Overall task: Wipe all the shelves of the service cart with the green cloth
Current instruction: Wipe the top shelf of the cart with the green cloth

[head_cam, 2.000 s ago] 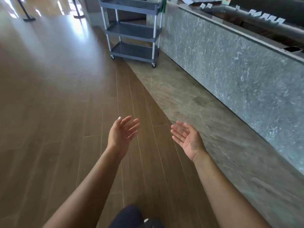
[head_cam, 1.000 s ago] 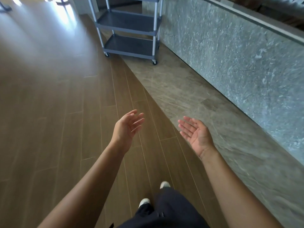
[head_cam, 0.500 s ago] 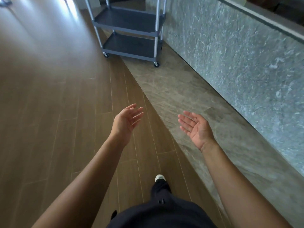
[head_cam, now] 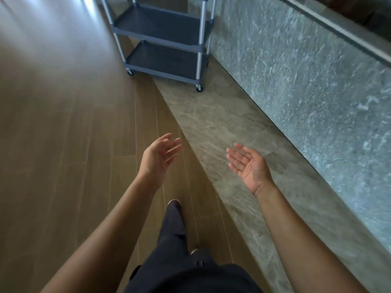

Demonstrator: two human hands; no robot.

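1. Grey tiered service cart [head_cam: 163,60] stood ahead on castors, close against the stone-faced counter [head_cam: 306,77], well apart from the person.
2. Both grips were released: left hand [head_cam: 157,159] and right hand [head_cam: 250,166] showed relaxed fingers, palms turned inward, grasping nothing.
3. No green cloth was in view; fetching it likely came first.
4. Sound practice: halt squarely beside the cart, then wipe from the upper shelf downward.
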